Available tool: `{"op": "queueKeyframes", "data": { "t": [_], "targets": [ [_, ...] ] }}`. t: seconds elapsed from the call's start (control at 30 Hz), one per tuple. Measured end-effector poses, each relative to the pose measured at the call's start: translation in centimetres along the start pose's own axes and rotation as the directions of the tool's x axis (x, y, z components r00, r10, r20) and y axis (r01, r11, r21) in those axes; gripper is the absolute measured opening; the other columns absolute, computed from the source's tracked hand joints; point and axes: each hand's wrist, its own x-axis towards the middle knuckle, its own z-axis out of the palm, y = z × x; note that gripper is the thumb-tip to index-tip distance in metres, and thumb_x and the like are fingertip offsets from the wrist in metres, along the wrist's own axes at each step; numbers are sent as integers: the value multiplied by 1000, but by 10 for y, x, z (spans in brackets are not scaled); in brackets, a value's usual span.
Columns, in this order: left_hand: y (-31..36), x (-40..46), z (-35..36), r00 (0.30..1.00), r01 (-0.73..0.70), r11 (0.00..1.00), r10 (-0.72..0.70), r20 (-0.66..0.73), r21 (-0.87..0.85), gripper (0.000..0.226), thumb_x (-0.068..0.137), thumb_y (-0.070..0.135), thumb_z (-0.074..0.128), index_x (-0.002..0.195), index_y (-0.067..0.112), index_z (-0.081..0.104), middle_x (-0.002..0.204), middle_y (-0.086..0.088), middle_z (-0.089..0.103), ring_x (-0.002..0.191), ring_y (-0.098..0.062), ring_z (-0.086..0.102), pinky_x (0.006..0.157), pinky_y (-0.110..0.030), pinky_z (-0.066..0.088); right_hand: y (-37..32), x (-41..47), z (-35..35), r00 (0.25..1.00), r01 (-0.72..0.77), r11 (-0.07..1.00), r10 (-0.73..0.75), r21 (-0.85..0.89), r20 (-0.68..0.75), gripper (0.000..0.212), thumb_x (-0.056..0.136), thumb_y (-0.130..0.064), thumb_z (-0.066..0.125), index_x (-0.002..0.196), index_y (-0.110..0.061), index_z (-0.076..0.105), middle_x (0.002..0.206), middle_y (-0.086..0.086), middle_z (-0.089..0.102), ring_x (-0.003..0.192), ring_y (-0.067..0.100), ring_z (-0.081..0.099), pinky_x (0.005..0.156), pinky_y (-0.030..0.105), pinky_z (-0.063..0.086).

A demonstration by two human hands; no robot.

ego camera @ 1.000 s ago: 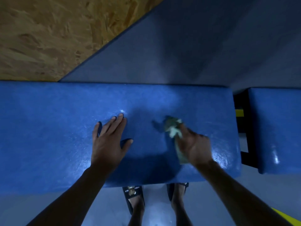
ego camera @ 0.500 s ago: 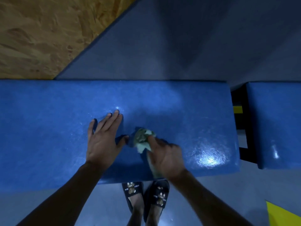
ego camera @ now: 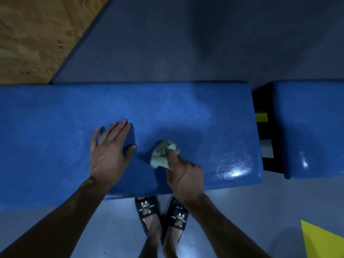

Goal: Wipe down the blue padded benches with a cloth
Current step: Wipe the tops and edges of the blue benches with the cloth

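Right hand (ego camera: 183, 176) presses a bunched cloth (ego camera: 163, 154) onto the blue padded bench (ego camera: 195, 112).

The cloth sits just beyond the right hand's knuckles, its fingers curled round the wad and the forefinger laid along its top. The left hand (ego camera: 109, 151) lies flat on the pad just to the left of the cloth, fingers straight and together, thumb spread toward it, holding nothing. A second blue bench (ego camera: 312, 127) stands well to the right of the right hand. Black slippers (ego camera: 160, 213) show below both wrists.
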Motion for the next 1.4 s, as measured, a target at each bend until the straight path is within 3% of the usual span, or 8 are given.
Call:
{"op": "queueKeyframes", "data": {
  "t": [0.13,0.3,0.47,0.77,0.9,1.1,1.23,1.4],
  "targets": [
    [26,-18,-1,999,-33,999,33,-1,-33,60,93,43,39,148,20,44,156,4,39,142,-19,36,122,-48,13,54,2,-22,983,175,983,-171,-51,67,38,72,-28,68,108,-20,65,77,-1,68,55,23,64,43,26,45],
    [53,-35,6,997,-74,992,76,22,-101,57,92,35,48,147,22,46,155,8,40,142,-16,37,121,-48,16,165,1,-72,961,-273,917,275,-291,-34,30,93,-32,53,120,-20,56,74,11,69,56,34,65,53,32,43],
    [70,-42,10,994,-103,988,105,15,-114,55,92,32,50,145,21,48,153,9,42,142,-13,36,121,-45,16,143,-13,-57,854,-520,841,507,-149,-117,35,99,-30,46,131,-18,49,85,15,70,68,36,67,58,32,41],
    [81,-57,15,990,-127,990,130,48,-61,56,93,36,39,146,20,46,152,7,45,141,-11,35,121,-38,8,142,-45,-51,988,146,979,-136,-141,75,35,80,-39,48,110,-21,54,81,-2,69,50,21,63,41,22,41],
    [84,-67,15,991,-106,993,110,79,-60,56,95,38,37,148,21,43,153,7,43,142,-10,32,121,-37,6,195,-48,-74,979,-204,956,204,-211,-22,29,91,-30,44,113,-14,56,73,4,67,45,26,58,45,24,38],
    [82,-80,12,994,-80,995,84,66,-64,55,95,40,35,145,21,48,152,6,45,140,-12,38,119,-43,18,154,-64,-53,742,-665,747,661,0,-109,35,102,-39,33,127,-18,46,92,14,68,71,33,64,63,33,42],
    [76,-93,10,995,-65,997,68,70,-43,54,95,40,37,144,20,50,151,3,47,138,-16,42,118,-44,20,78,-80,-25,946,-317,944,321,89,-44,39,84,-26,56,122,-15,53,84,5,69,51,24,64,42,27,46],
    [65,-110,7,997,-38,998,42,71,-54,53,96,41,39,143,19,51,151,2,47,137,-18,44,117,-45,22,107,-79,-36,997,-70,997,70,-19,39,38,83,-37,51,115,-18,55,83,0,70,52,23,65,42,26,47]
  ]
}}
